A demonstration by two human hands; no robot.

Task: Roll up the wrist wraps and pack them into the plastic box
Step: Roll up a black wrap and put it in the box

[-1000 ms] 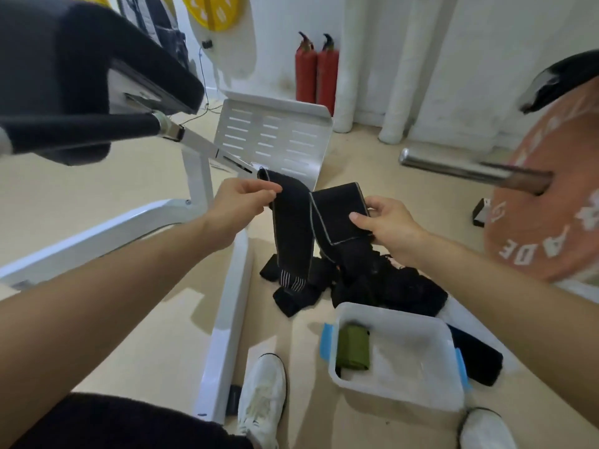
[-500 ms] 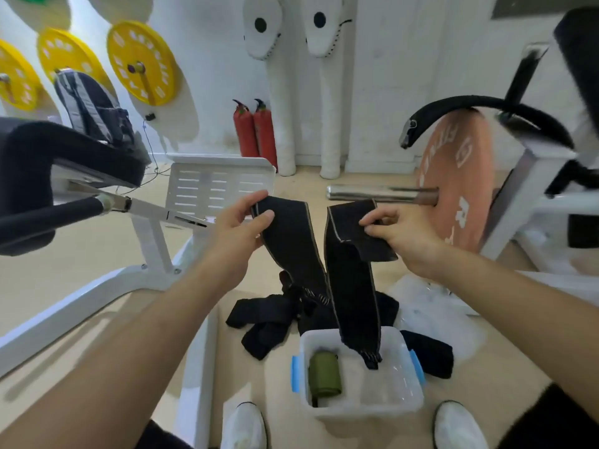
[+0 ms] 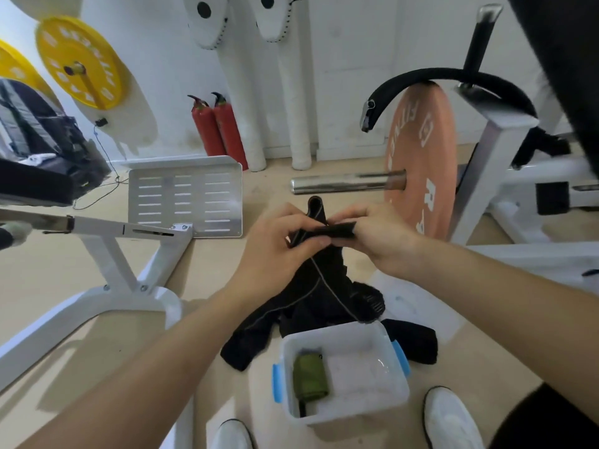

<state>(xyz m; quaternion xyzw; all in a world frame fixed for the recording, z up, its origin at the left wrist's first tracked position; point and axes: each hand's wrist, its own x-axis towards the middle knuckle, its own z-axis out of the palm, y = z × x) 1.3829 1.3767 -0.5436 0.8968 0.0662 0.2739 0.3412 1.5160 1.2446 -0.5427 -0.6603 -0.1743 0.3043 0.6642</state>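
A long black wrist wrap (image 3: 319,277) hangs in front of me, its top end folded flat between my hands. My left hand (image 3: 275,251) grips the fold from the left, thumb on top. My right hand (image 3: 379,236) pinches the same folded end from the right. The wrap's tail trails down to a heap of black wraps (image 3: 324,306) on the floor. Below the heap stands the clear plastic box (image 3: 393,393) with blue clips. One rolled green wrap (image 3: 309,377) lies in its left side.
An orange weight plate (image 3: 421,160) on a steel bar (image 3: 337,184) stands to the right. A white machine frame (image 3: 123,254) with a slotted footplate (image 3: 188,196) lies to the left. Two red extinguishers (image 3: 217,128) stand at the wall. My white shoes (image 3: 450,419) flank the box.
My hands have come together, and the two ends of the wrap that were held apart are now folded onto each other. The view has tilted slightly and the wrap hangs lower.
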